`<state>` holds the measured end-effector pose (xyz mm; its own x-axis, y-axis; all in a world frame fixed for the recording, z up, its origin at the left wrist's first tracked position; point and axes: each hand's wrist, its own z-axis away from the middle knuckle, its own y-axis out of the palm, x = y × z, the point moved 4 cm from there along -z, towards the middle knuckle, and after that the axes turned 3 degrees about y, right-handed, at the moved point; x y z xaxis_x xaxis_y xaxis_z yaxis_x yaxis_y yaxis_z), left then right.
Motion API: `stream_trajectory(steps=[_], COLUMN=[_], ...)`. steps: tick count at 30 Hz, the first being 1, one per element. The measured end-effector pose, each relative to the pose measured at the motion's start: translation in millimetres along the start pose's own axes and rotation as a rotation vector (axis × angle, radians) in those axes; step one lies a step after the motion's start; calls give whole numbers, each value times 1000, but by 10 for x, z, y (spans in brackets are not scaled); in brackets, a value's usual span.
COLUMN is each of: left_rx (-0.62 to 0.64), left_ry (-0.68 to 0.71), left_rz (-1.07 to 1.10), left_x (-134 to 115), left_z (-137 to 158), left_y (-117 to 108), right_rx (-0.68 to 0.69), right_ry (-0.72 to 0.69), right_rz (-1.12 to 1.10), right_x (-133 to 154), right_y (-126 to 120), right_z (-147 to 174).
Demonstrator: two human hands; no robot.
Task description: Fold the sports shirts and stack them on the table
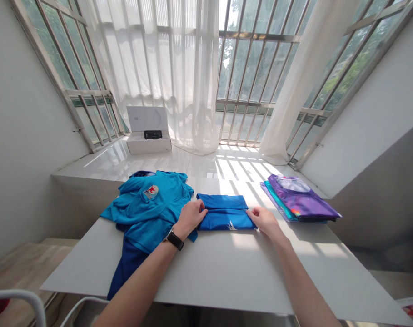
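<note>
A blue garment (223, 218) with a white print lies on the table in front of me, folded into a flat band with a crease running along its length. My left hand (191, 215), a black watch (174, 239) on its wrist, pinches the garment's left end. At the opposite end, my right hand (262, 220) grips the edge between thumb and fingers. Close by my left hand is a loose heap of clothes, with a teal T-shirt (168, 204) bearing a red and white emblem on top and dark blue cloth (126, 263) hanging below it.
On the right of the white table (226, 272) rests a stack of folded clothes, a purple shirt (305, 202) uppermost. A white box (148, 144) with its lid raised stands on the window sill (196, 163), a black object (153, 134) in it. Sheer curtains (192, 91) hang before barred windows.
</note>
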<state>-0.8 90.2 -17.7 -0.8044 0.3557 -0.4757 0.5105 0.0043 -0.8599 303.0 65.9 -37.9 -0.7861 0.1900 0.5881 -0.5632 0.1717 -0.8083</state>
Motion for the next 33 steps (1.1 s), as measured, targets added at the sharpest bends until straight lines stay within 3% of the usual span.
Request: stream_trajectory(steps=[6, 10, 14, 19, 22, 27, 33], left_rx=[-67, -82, 91, 302, 322, 286, 491], left_ry=[-28, 45, 266, 395, 380, 205, 136], left_rz=[-15, -7, 60, 21, 23, -8, 141], left_x=[112, -14, -271, -298, -167, 79, 120], left_z=[-17, 31, 136, 205, 168, 115, 201], left_y=[-198, -281, -205, -114, -158, -364, -384], right_rx=[40, -26, -99, -9, 23, 35, 26], right_ry=[57, 37, -93, -238, -225, -206, -206], right_rz=[102, 151, 90, 48, 62, 58, 52], right_x=[58, 120, 232, 348, 339, 310, 303], right_y=[-57, -104, -120, -39, 6, 31, 41], right_z=[12, 35, 96, 178, 174, 149, 147])
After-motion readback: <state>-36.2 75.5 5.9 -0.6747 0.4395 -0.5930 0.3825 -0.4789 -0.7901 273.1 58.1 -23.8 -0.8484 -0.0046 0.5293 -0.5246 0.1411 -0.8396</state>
